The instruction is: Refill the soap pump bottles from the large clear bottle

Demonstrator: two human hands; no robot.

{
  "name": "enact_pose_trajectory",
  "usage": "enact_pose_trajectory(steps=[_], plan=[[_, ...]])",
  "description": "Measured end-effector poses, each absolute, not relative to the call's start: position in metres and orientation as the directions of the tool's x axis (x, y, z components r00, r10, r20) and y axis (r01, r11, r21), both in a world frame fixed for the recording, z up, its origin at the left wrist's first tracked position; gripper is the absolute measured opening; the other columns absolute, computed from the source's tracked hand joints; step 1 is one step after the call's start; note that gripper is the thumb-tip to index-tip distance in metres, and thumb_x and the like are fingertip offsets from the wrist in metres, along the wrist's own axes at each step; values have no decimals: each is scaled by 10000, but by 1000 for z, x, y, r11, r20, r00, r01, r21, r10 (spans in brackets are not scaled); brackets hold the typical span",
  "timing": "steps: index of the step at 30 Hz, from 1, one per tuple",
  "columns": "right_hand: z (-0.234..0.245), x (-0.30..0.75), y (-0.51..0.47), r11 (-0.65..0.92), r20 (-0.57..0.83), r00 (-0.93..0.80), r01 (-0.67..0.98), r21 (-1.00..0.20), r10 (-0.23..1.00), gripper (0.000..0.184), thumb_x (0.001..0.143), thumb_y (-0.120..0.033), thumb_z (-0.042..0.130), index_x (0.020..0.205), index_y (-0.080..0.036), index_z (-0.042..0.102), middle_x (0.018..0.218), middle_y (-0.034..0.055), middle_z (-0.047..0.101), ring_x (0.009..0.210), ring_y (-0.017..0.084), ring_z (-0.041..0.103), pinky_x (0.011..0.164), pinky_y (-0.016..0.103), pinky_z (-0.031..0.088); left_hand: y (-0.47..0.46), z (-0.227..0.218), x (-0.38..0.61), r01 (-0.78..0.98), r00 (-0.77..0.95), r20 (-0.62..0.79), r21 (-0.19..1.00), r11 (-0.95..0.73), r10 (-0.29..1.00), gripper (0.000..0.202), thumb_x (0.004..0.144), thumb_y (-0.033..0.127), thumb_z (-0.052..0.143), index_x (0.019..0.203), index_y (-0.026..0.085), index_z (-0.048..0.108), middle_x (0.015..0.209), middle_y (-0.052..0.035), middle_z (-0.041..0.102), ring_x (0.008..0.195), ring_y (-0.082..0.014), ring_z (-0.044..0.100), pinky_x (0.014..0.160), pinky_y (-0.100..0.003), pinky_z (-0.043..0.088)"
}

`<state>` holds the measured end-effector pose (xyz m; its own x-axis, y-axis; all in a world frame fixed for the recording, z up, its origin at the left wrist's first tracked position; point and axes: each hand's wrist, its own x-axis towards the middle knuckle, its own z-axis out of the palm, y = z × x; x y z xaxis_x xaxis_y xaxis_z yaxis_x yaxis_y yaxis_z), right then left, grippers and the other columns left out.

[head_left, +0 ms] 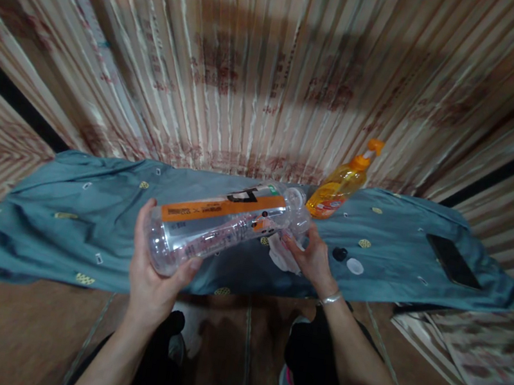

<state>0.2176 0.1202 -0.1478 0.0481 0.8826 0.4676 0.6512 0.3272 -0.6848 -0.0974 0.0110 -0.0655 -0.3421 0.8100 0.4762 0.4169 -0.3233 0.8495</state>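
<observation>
A large clear plastic bottle point(224, 213) with an orange and silver label lies tilted across both hands, its neck end up toward the right. My left hand point(152, 280) is wrapped round its base, thumb along the near side. At the neck end, my right hand point(312, 256) grips with thumb and fingers; its far fingers are hidden behind the plastic. Under the right hand, a crumpled white tissue point(284, 257) shows; whether the hand touches it, I cannot tell. Just beyond the neck stands a pump bottle point(338, 189) of orange liquid.
A blue-green patterned cloth point(67, 188) covers the narrow table. To the right lie a small black object point(339, 254), a white round piece point(355, 266) and a dark phone point(453, 261). Behind hangs a striped curtain point(256, 75). Dark bars slope down at both sides.
</observation>
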Motion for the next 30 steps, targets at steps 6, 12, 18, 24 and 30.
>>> enact_pose_trajectory(steps=[6,12,18,24,30], plan=[[-147,218,120,340,481,42,654,-676,875,638,899,-660,649,1317,-179,640,1154,177,817,1005,342,803,867,470,649,10,-66,-98,442,-314,517,822,-359,796,1049,754,500,882,1650,266,390,1471,-147,633,1266,-337,694,1092,-489,583],[-144,217,118,318,457,47,656,-685,888,594,891,-654,652,1254,-185,650,1131,171,818,993,347,797,854,468,641,9,-66,-96,482,-297,549,793,-373,781,1030,790,489,861,1661,240,370,1452,-158,649,1226,-321,715,1051,-471,608],[-140,217,117,293,422,49,649,-703,905,565,879,-624,670,1253,-200,649,1101,151,821,958,337,797,828,446,639,10,-62,-96,489,-295,559,785,-380,775,1032,782,490,866,1651,208,386,1433,-168,659,1207,-320,721,1032,-465,621],[-142,217,117,301,434,48,653,-695,900,600,877,-620,677,1298,-193,644,1161,162,812,1018,348,791,881,470,635,8,-61,-96,453,-309,539,808,-377,784,1059,777,518,870,1652,185,375,1445,-173,644,1228,-335,708,1078,-479,591],[-145,219,118,313,453,46,660,-682,890,538,880,-562,692,1305,-234,650,1147,125,815,1002,324,790,875,443,636,8,-61,-96,482,-296,554,790,-379,778,1047,793,521,860,1654,174,374,1419,-172,660,1205,-335,719,1044,-467,608]])
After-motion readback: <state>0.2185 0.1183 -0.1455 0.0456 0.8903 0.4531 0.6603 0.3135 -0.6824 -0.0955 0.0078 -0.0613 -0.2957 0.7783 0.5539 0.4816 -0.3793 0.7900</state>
